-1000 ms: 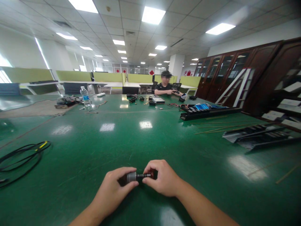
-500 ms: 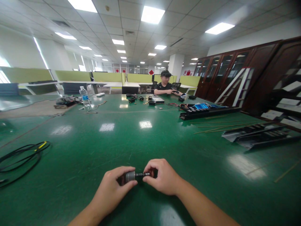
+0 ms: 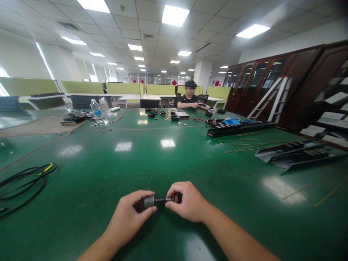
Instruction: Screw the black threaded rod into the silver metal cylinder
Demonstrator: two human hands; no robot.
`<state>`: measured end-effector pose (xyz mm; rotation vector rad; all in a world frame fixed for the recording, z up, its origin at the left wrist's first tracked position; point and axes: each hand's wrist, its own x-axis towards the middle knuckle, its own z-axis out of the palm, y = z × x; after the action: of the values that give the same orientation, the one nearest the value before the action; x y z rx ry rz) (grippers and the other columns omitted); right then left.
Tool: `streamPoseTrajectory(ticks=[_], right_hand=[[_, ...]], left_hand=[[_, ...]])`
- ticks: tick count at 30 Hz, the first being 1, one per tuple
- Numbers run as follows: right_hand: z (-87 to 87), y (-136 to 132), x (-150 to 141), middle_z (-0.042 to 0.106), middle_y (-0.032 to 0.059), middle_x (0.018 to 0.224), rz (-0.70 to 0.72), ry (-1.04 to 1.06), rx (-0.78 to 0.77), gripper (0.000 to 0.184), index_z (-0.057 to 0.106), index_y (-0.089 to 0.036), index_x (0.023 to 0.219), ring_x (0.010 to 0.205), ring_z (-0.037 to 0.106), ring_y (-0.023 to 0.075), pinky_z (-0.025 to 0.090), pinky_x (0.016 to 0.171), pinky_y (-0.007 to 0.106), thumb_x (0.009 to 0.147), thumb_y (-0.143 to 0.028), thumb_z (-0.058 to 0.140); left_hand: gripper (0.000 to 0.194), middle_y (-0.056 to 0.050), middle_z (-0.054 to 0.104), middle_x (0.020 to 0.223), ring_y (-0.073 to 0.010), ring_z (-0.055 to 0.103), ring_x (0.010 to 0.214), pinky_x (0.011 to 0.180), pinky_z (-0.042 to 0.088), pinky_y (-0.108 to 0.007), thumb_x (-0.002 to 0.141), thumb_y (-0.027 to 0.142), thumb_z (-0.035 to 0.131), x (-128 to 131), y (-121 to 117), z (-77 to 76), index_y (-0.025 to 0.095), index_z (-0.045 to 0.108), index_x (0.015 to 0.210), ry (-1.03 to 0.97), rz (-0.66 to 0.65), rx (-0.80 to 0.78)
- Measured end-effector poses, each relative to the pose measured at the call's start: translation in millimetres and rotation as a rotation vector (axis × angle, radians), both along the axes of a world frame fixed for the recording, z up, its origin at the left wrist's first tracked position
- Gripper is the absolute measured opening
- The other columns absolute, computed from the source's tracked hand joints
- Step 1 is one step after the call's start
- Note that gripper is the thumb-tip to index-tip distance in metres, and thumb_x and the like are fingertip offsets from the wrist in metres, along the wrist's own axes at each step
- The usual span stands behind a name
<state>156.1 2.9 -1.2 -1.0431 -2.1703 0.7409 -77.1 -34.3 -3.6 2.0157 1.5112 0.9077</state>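
Note:
Low in the view, both hands are just above the green table (image 3: 114,181), working on one small object. My left hand (image 3: 129,212) is closed around a grey metallic cylinder (image 3: 149,202), thumb below and fingers on top. A thin dark rod (image 3: 160,200) runs level from the cylinder's right side toward my right hand (image 3: 187,203). That hand pinches the rod's far end between thumb and index finger, its other fingers curled. The fingers cover the outer ends of both pieces. I cannot tell whether the rod is fixed in the cylinder.
A coiled black cable (image 3: 29,179) lies on the left. Metal channels (image 3: 296,154) and thin rods (image 3: 247,146) are at right, with a black tray (image 3: 239,127) behind. A water bottle (image 3: 96,110) stands at far left. A person (image 3: 190,98) sits across the table, handling something dark.
The gap between my hands has widened slightly, with the left hand and cylinder a little further left. Both grips look the same. The whole view has shifted slightly.

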Motion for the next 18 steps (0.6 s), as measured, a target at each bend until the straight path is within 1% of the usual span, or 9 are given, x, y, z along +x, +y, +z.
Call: streamPoseTrajectory(ticks=[8, 18], right_hand=[[1.2, 0.5, 2.8, 0.064, -0.0018, 0.068, 0.000, -0.015, 0.028, 0.008, 0.069, -0.019, 0.078, 0.061, 0.059, 0.0117, 0.043, 0.061, 0.022, 0.073, -0.023, 0.073], [6.3, -0.5, 4.1, 0.065, -0.0011, 0.069, 0.000, -0.030, 0.023, 0.008, 0.069, -0.019, 0.078, 0.062, 0.059, 0.0127, 0.043, 0.062, 0.024, 0.072, -0.023, 0.073]], left_hand=[[0.028, -0.002, 0.073, 0.105, -0.0234, 0.068, 0.098, 0.091, 0.053, -0.036, 0.077, 0.036, 0.072, 0.7, -0.4, 2.7, 0.028, 0.073, 0.105, -0.008, 0.005, -0.008], [0.027, 0.000, 0.073, 0.105, -0.0230, 0.067, 0.099, 0.092, 0.052, -0.036, 0.077, 0.035, 0.072, 0.7, -1.1, 4.2, 0.029, 0.073, 0.104, -0.008, 0.012, -0.019]])
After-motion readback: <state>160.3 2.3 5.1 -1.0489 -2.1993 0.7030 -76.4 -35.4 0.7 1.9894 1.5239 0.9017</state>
